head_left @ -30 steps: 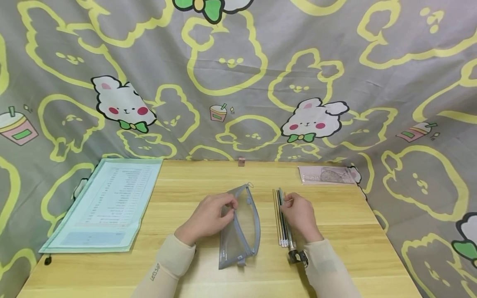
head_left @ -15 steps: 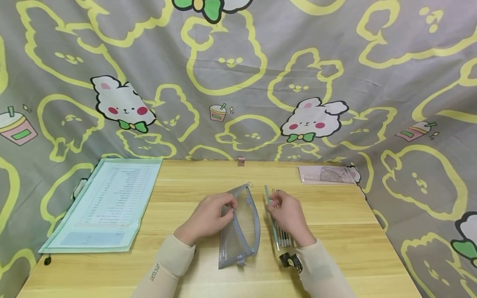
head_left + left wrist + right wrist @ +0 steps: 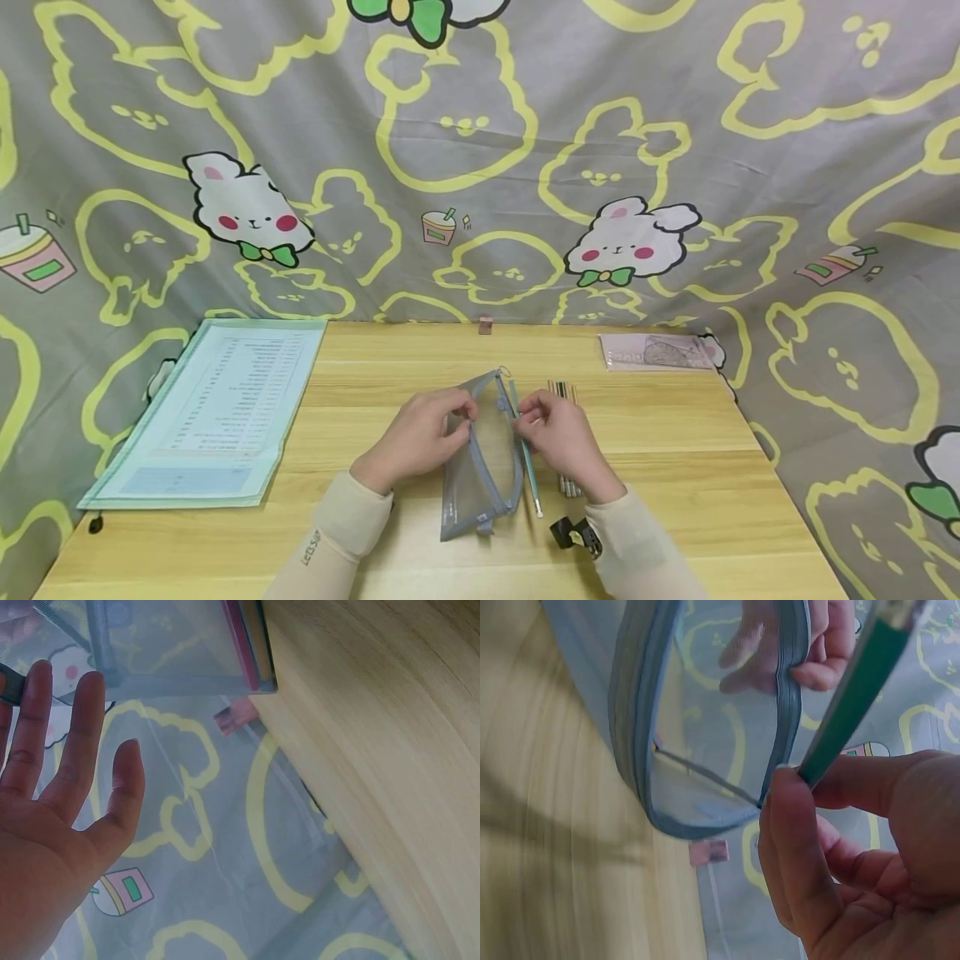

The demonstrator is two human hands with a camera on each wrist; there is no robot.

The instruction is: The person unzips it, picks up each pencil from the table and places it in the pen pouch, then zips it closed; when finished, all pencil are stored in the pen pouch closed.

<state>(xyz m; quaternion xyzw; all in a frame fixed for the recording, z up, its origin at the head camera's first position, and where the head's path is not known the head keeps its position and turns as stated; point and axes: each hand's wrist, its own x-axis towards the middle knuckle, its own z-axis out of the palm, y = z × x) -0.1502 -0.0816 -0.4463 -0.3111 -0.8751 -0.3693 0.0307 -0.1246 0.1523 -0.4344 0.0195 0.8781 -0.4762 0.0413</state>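
Note:
A grey-blue mesh zip pouch (image 3: 461, 500) lies at mid-table with its zipped mouth spread wide. My left hand (image 3: 420, 437) pinches the mouth's left edge. With thumb and fingertips, my right hand (image 3: 562, 437) pinches a teal pencil (image 3: 533, 483), its metal end toward me, right beside the pouch's right edge. In the right wrist view the pencil (image 3: 855, 705) slants across close to the pouch rim (image 3: 634, 712). Several more pencils (image 3: 572, 487) lie together on the table, partly hidden under the right hand. The left wrist view shows the pouch's mesh (image 3: 172, 656) beyond the left fingers.
A teal document folder (image 3: 217, 400) with a printed sheet lies at the left. At the back right is a clear pinkish packet of drawing rulers (image 3: 652, 352). A small pink clip (image 3: 486, 326) sits on the back table edge, before a patterned curtain (image 3: 480, 167).
My right hand has drawn the teal pencil away from the other pencils and carried it left to the pouch's edge. The left hand and pouch have stayed in place.

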